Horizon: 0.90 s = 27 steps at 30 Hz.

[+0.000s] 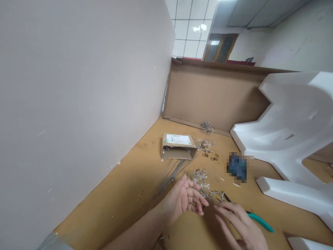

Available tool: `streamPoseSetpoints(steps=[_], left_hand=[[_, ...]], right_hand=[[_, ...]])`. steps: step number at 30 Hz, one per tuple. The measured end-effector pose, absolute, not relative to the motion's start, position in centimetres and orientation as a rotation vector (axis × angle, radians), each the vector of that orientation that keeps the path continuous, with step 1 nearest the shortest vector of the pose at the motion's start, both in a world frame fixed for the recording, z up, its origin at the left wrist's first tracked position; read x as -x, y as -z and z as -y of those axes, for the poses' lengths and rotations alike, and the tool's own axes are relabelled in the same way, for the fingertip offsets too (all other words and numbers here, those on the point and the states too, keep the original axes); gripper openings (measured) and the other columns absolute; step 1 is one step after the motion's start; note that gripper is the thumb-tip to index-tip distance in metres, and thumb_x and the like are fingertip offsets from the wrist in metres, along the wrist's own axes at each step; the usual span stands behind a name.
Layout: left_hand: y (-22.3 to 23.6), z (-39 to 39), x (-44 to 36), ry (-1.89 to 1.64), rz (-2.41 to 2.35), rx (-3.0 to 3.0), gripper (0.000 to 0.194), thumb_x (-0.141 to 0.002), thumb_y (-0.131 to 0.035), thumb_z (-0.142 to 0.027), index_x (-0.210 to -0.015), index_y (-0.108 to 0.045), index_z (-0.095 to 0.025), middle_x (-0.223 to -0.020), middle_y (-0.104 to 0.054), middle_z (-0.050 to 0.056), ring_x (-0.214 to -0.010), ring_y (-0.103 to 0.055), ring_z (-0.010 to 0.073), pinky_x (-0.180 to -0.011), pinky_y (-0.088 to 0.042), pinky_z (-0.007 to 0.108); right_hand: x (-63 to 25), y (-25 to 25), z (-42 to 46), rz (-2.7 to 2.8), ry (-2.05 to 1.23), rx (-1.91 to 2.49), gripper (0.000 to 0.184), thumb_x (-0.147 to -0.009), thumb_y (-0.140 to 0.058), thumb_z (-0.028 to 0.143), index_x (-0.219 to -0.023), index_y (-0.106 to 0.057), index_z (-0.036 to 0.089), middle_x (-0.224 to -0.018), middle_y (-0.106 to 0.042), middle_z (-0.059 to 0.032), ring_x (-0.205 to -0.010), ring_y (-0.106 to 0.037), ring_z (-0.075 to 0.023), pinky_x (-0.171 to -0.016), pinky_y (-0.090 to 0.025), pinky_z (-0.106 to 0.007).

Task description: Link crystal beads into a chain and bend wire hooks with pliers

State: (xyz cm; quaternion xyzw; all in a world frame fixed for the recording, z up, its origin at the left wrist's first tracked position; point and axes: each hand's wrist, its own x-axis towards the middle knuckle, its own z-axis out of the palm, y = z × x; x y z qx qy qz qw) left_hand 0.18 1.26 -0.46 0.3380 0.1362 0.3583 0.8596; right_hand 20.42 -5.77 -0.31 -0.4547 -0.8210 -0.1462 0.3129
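My left hand (189, 198) is palm up over the tan work surface, with its fingers loosely curled and apart and nothing visible in it. Just past its fingertips lies a pile of small bent metal wire pieces (201, 178). My right hand (241, 224) has its fingers stretched out, palm down, and appears to hold nothing. Partly behind that hand is a pair of pliers with teal handles (261, 222). A short row of metal rings (218, 195) lies between the two hands. A bundle of thin straight wires (173, 173) runs from my left wrist toward a small cardboard box.
The open cardboard box (179, 147) with a white label stands beyond the hands. More wire pieces (205, 144) and dark rings (213, 159) lie beside it. White foam (293, 135) borders the right, a grey-white panel (85, 97) the left, a cardboard wall (213, 93) the back.
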Motion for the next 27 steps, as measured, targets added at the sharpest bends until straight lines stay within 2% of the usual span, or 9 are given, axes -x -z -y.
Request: streamPoseSetpoints(steps=[7,11,15,17,19,21,22,24,27], left_hand=[[0.2,-1.1,-0.1,-0.729,-0.253,-0.695,0.051,-0.083,-0.025,-0.059,-0.088,-0.045,-0.012,-0.077,-0.065,0.015,-0.057,-0.059,0.0142,-0.063,-0.046,0.03],[-0.2,-1.1,0.0,-0.746,-0.331,-0.774,0.048,-0.081,-0.035,-0.056,-0.09,-0.048,-0.011,-0.077,-0.065,0.014,-0.059,-0.06,0.0141,-0.062,-0.046,0.029],[0.2,-1.4,0.3,-0.753,-0.594,-1.032,0.041,-0.076,-0.051,-0.047,-0.095,-0.054,-0.011,-0.07,-0.063,0.008,-0.056,-0.056,0.0119,-0.048,-0.043,0.022],[0.6,-1.4,0.2,-0.745,-0.68,-1.143,0.036,-0.075,-0.053,-0.042,-0.094,-0.056,-0.011,-0.063,-0.061,0.003,-0.05,-0.051,0.0091,-0.04,-0.036,0.018],[1.0,-1.4,0.0,-0.713,-0.704,-1.205,0.032,-0.074,-0.053,-0.039,-0.089,-0.057,-0.012,-0.056,-0.058,-0.001,-0.043,-0.045,0.0062,-0.038,-0.03,0.016],[1.2,-1.2,-0.3,-0.676,-0.722,-1.227,0.028,-0.072,-0.053,-0.038,-0.081,-0.056,-0.012,-0.05,-0.055,-0.003,-0.038,-0.04,0.0043,-0.038,-0.029,0.017],[1.2,-1.1,-0.5,-0.665,-0.742,-1.227,0.026,-0.071,-0.053,-0.038,-0.077,-0.055,-0.012,-0.047,-0.053,-0.005,-0.036,-0.038,0.0038,-0.039,-0.029,0.017],[1.2,-0.9,-0.9,-0.667,-0.786,-1.221,0.025,-0.07,-0.054,-0.039,-0.071,-0.052,-0.014,-0.044,-0.05,-0.006,-0.034,-0.036,0.0036,-0.039,-0.029,0.017],[1.2,-0.5,-1.4,-0.693,-0.829,-1.216,0.024,-0.069,-0.053,-0.039,-0.068,-0.049,-0.015,-0.042,-0.05,-0.006,-0.032,-0.035,0.004,-0.037,-0.028,0.018]], right_hand=[[-16.3,0.6,4.8,2.211,0.257,1.153,0.016,-0.081,-0.05,0.017,-0.089,-0.063,0.021,-0.086,-0.064,-0.009,-0.073,-0.063,-0.0162,-0.061,-0.052,-0.023],[-16.9,0.2,5.1,2.073,-0.026,1.177,0.01,-0.08,-0.053,0.017,-0.085,-0.062,0.02,-0.084,-0.064,-0.0082,-0.073,-0.063,-0.0151,-0.061,-0.052,-0.02],[-17.4,-1.9,5.6,1.803,-0.271,1.315,0.006,-0.076,-0.058,0.025,-0.073,-0.062,0.021,-0.082,-0.065,-0.0069,-0.071,-0.064,-0.0172,-0.054,-0.051,-0.02],[-17.3,-2.8,5.5,1.68,-0.428,1.376,0.01,-0.075,-0.059,0.029,-0.071,-0.062,0.021,-0.082,-0.066,-0.0059,-0.059,-0.062,-0.0152,-0.05,-0.05,-0.021],[-16.8,-3.0,5.2,1.572,-0.625,1.43,0.014,-0.075,-0.059,0.034,-0.072,-0.062,0.021,-0.063,-0.063,-0.0004,-0.041,-0.054,-0.0105,-0.045,-0.047,-0.021],[-16.2,-2.5,4.6,1.479,-0.767,1.484,0.018,-0.073,-0.059,0.038,-0.072,-0.061,0.02,-0.043,-0.051,0.0065,-0.031,-0.046,-0.0082,-0.039,-0.041,-0.02],[-16.0,-2.1,4.3,1.451,-0.795,1.514,0.02,-0.072,-0.059,0.04,-0.071,-0.061,0.02,-0.04,-0.048,0.0076,-0.03,-0.044,-0.008,-0.036,-0.038,-0.019],[-15.8,-1.4,3.8,1.489,-0.732,1.578,0.021,-0.071,-0.057,0.04,-0.071,-0.062,0.02,-0.046,-0.054,0.005,-0.032,-0.045,-0.009,-0.034,-0.036,-0.02],[-16.1,-1.0,3.7,1.727,-0.42,1.674,0.02,-0.074,-0.052,0.036,-0.069,-0.065,0.022,-0.061,-0.063,0.0,-0.049,-0.056,-0.0135,-0.047,-0.043,-0.023]])
